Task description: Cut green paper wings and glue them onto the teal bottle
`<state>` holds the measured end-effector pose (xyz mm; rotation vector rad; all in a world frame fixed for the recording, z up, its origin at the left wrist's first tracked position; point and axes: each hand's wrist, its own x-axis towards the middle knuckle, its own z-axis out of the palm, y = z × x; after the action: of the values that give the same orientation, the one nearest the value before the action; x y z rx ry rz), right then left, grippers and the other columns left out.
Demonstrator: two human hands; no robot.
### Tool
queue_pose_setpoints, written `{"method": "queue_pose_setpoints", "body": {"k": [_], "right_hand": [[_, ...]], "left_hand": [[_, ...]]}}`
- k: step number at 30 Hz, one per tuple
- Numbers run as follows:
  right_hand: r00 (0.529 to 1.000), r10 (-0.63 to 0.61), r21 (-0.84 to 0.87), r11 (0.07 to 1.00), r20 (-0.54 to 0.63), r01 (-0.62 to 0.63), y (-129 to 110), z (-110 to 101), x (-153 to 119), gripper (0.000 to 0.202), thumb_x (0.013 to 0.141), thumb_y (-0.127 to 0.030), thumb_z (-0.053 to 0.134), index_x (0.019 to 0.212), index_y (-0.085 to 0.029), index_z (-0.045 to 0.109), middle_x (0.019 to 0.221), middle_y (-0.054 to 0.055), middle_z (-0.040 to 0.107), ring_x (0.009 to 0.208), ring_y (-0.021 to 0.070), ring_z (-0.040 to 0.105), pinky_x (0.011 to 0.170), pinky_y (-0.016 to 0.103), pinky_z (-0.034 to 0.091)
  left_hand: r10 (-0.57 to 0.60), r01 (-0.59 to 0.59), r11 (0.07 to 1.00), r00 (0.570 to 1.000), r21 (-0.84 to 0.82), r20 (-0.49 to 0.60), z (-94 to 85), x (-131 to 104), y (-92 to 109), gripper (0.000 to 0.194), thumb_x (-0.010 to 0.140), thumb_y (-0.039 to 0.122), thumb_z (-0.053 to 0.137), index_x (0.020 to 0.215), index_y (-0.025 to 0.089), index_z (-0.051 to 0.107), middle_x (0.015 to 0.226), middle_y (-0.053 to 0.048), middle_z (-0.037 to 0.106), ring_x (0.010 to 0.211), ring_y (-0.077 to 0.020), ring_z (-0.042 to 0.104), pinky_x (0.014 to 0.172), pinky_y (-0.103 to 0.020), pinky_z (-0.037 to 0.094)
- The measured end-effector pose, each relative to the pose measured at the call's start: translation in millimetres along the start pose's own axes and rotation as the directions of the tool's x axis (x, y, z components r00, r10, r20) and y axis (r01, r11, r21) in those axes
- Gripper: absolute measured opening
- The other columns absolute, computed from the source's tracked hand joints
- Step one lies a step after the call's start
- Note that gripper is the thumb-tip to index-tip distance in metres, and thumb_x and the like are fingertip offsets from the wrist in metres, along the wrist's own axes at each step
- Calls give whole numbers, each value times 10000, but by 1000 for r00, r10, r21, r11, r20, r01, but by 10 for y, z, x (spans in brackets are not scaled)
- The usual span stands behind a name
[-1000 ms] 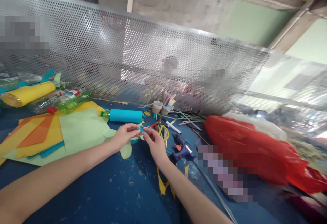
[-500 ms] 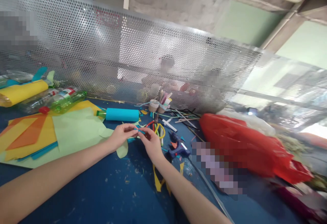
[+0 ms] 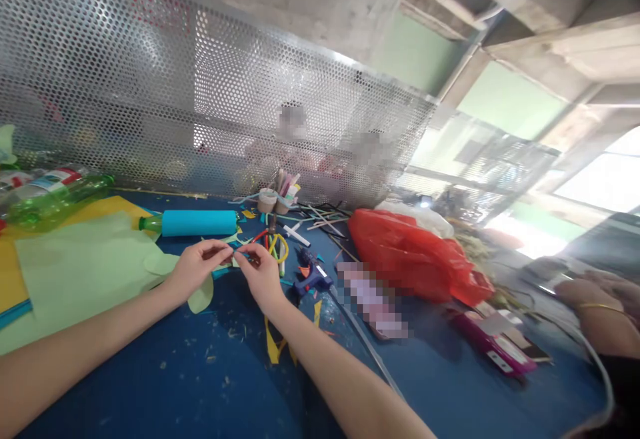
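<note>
- Two bare hands meet over a dark blue tabletop [image 3: 215,389]: the left hand [image 3: 195,267] comes in from the lower left, the right hand [image 3: 263,280] from the lower right, their fingertips just beside each other
- On each hand the thumb and forefinger come together as in a pinch, with the other fingers curled; whether they grip anything is too small to tell
- The step in hand looks like fine fingertip work, and the next move seems to call for both hands held steady and close, with light pressure
- Just beyond the left hand lies a green plastic bottle wrapped in bright blue paper [image 3: 200,223], on its side, its neck pointing left
- A rounded, leaf-like piece of pale green paper [image 3: 201,296] lies below the left hand, near a broad pale green paper sheet [image 3: 93,272] that reaches to the left
- Behind the right hand, a yellow loop [image 3: 280,249] stands among thin coloured items, near small cups of sticks [image 3: 277,202]
- To the right sit a dark blue glue gun [image 3: 313,280] and, farther off, a shiny red plastic bag [image 3: 400,255]; another person's hand [image 3: 590,295] is at the far right
- The glue gun and torn yellow paper scraps [image 3: 273,349] crowd the right forearm and could be knocked or dragged
</note>
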<state>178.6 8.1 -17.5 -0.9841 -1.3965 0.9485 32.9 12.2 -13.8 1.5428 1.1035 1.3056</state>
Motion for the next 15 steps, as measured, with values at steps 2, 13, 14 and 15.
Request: {"method": "queue_pose_setpoints", "body": {"k": [2,13,14,15], "right_hand": [[1000,0,1,1000,5,0,6,1,6,164,715,-328,609,770,-175,588,745,10,598,663,134,552,616,247,446],[999,-27,10,1000,20,27,55,-17,29,114,709,-286,603,746,-181,576,742,-4,566,692,126,524,627,231,430],[1000,-17,17,1000,25,17,55,-17,29,121,703,-289,609,747,-181,575,743,-4,570,689,126,526,626,232,430],[1000,-6,23,1000,30,5,53,-17,29,129,699,-293,613,752,-182,576,744,-3,574,682,126,527,623,232,431]], "left_hand": [[7,-7,1000,1000,30,-3,0,-5,11,256,732,416,613,795,170,649,750,-24,676,725,-179,639,722,-295,534],[90,-97,989,994,114,63,-19,39,-91,280,731,409,619,903,189,635,936,-49,672,868,-198,624,809,-317,502],[88,-96,988,994,123,67,-20,41,-91,269,733,410,616,886,191,640,925,-46,675,862,-197,625,808,-314,502],[85,-92,988,994,124,65,-21,42,-90,264,733,413,613,873,191,643,913,-44,678,852,-197,627,804,-313,502]]}}
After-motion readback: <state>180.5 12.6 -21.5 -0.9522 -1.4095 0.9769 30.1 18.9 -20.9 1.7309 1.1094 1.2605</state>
